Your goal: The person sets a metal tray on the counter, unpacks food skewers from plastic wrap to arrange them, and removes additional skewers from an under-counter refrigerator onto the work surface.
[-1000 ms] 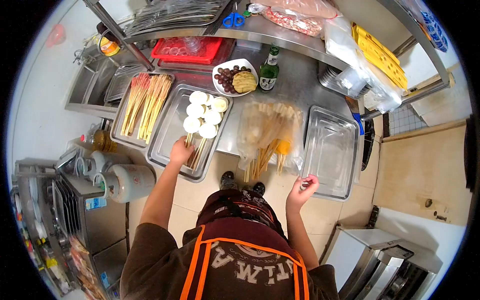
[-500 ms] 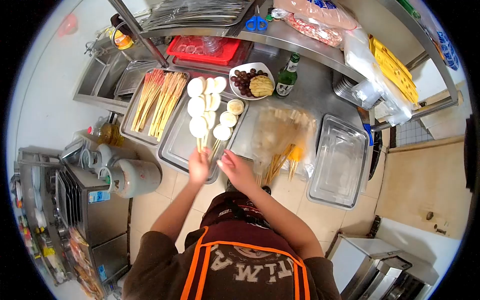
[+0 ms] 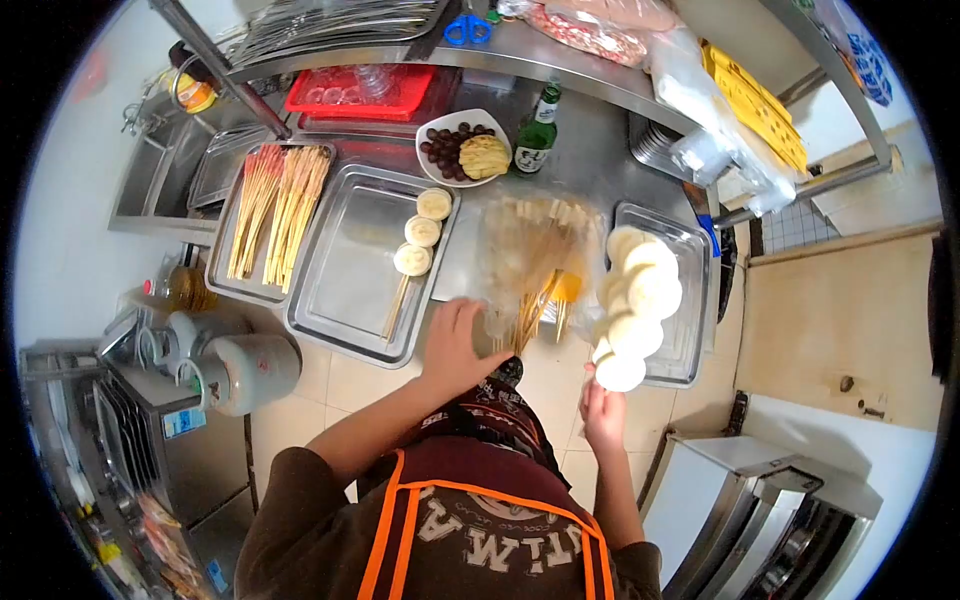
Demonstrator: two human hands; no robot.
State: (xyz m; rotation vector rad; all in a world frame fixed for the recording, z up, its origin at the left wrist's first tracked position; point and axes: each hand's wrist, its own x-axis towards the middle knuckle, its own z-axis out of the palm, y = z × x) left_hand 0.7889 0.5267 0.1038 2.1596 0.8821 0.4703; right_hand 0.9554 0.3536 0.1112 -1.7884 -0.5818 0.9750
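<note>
My right hand point(image 3: 604, 412) is closed around the lower ends of skewers of white round slices point(image 3: 637, 305), held up over the right metal tray point(image 3: 685, 345). My left hand point(image 3: 462, 350) has its fingers apart, beside the plastic bag of skewers point(image 3: 540, 250), with nothing seen in it. One skewer of three round slices point(image 3: 422, 232) lies in the middle metal tray point(image 3: 340, 250). To its left, a tray holds two bundles of skewers point(image 3: 290, 205). Behind them sits a white plate of grapes and a yellow sliced piece point(image 3: 484, 158).
A green bottle point(image 3: 536, 132) stands beside the plate. Above the counter runs a metal shelf point(image 3: 560, 75) with blue scissors point(image 3: 468, 30) and bags. A red tray point(image 3: 400, 100) is at the back, gas cylinders point(image 3: 250, 372) at the left, a metal appliance point(image 3: 760, 520) at lower right.
The white-slice skewers went from the middle tray to over the right tray, passing from my left hand to my right. My left hand opened and moved right; one skewer stays behind.
</note>
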